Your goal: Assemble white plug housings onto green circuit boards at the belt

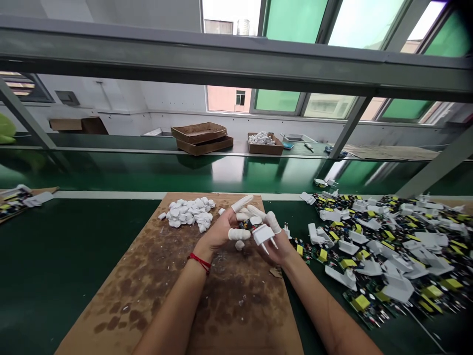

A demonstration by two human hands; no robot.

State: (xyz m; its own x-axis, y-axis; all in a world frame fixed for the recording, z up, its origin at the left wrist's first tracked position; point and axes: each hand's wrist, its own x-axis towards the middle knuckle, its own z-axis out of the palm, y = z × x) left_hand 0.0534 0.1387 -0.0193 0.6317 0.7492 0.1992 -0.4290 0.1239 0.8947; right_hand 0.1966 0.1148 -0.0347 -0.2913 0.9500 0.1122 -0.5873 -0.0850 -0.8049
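Between my two hands is a white two-pin plug housing (pixel 263 233), its metal pins pointing down toward me, with a small circuit board (pixel 245 225) attached on its left. White finger cots cover several fingertips. My left hand (pixel 217 232), a red string on its wrist, has thumb and fingers closed around the circuit board end. My right hand (pixel 280 247) grips the plug housing from the right and beneath; part of its grip is hidden. Just below the left thumb, a small white round piece (pixel 240 245) shows. Left of the hands lies a heap of white round pieces (pixel 189 213).
Stained cardboard (pixel 221 305) covers the green bench (pixel 92 256) under my hands. Many circuit boards with white plug housings (pixel 369 246) spread across the right side. Similar boards (pixel 22 199) lie far left. Behind stand cardboard trays (pixel 202 138) and a box of white pieces (pixel 265 148).
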